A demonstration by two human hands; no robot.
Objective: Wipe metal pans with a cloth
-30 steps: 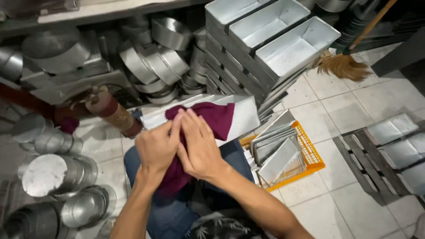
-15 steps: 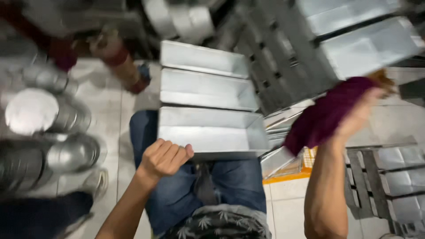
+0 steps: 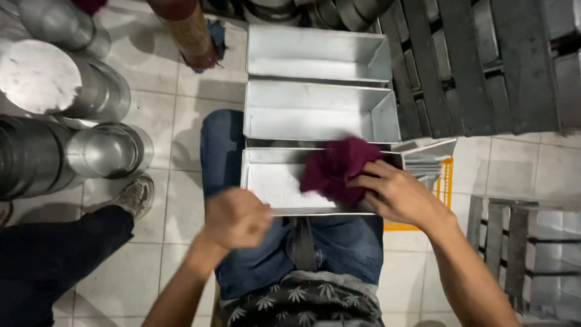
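I see my right hand (image 3: pixel 396 197) clutching the soft, limp maroon cloth (image 3: pixel 336 169) inside the nearest tin of the stiff, light-looking metal tray (image 3: pixel 315 121); my left hand (image 3: pixel 237 218), fisted, grips that tin's near rim.

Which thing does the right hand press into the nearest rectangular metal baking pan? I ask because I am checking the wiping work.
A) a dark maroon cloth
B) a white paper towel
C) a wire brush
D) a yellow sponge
A: the right hand grips a dark maroon cloth bunched inside the nearest rectangular metal baking pan.
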